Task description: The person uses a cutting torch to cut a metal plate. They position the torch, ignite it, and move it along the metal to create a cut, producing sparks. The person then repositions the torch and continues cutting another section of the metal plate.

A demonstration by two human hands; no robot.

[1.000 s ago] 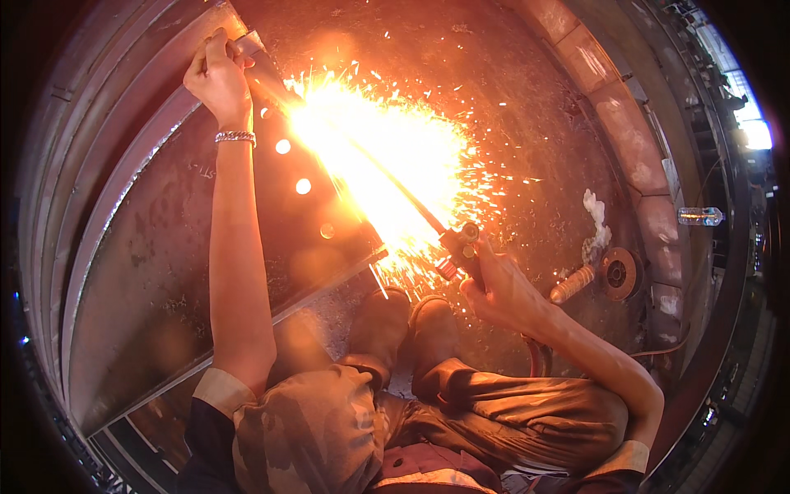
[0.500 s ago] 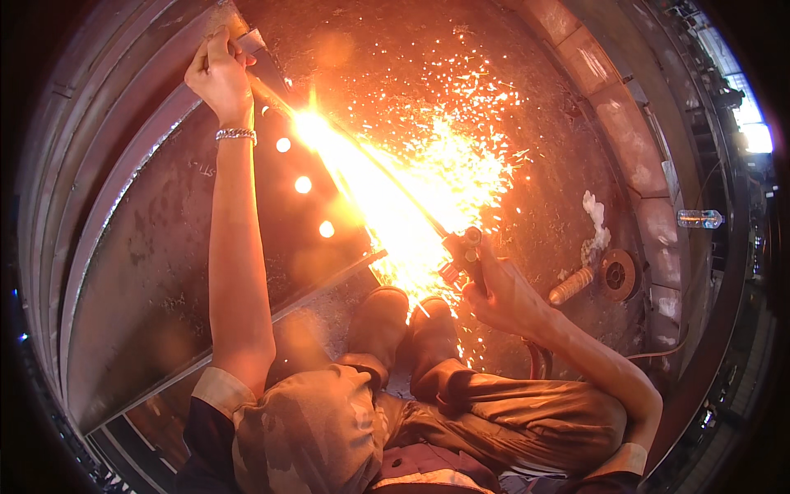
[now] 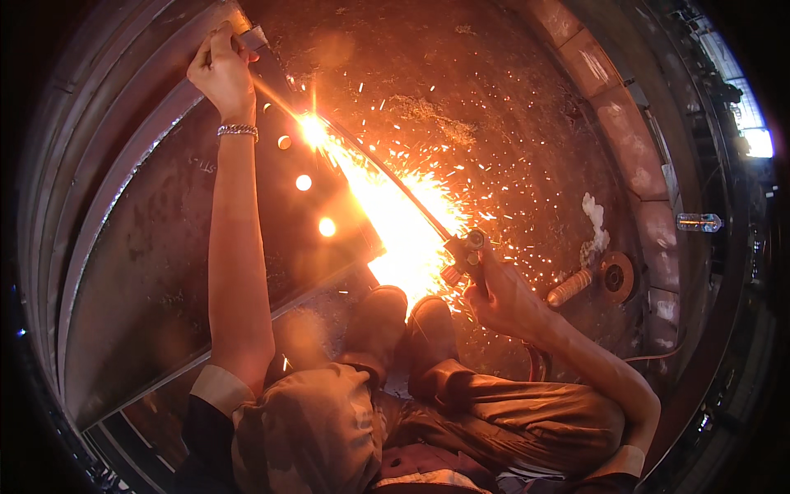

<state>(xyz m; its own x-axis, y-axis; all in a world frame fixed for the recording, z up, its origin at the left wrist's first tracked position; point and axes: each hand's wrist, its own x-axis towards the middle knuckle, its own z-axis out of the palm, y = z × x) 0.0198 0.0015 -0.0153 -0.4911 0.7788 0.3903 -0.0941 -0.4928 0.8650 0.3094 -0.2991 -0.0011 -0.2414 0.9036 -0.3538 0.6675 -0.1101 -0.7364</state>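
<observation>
My right hand [image 3: 506, 300] is closed round the handle of a cutting torch [image 3: 424, 216]. The torch's long thin tube slants up and left to a white-hot spot at the edge of a dark metal plate [image 3: 177, 239]. From that spot a glare and a stream of sparks [image 3: 403, 222] run down toward my boots [image 3: 374, 325]. My left hand [image 3: 224, 72], a chain bracelet on its wrist, is raised at the plate's far end. Its fingers are bent together beside a small metal block [image 3: 253, 38]; what they pinch is hidden. Several round holes glow along the plate.
A curved metal wall [image 3: 638, 148] rises on the right. Near it lie a brown spool-like disc [image 3: 617, 277], a ribbed tan cylinder [image 3: 569, 288] and a whitish lump [image 3: 594, 226]. A clear bottle [image 3: 699, 222] is outside the wall. Hoses [image 3: 539, 362] trail below my right hand.
The spray of sparks has shrunk and dimmed, baring more of the floor beyond it. The upper glowing holes look darker. Both hands have barely shifted.
</observation>
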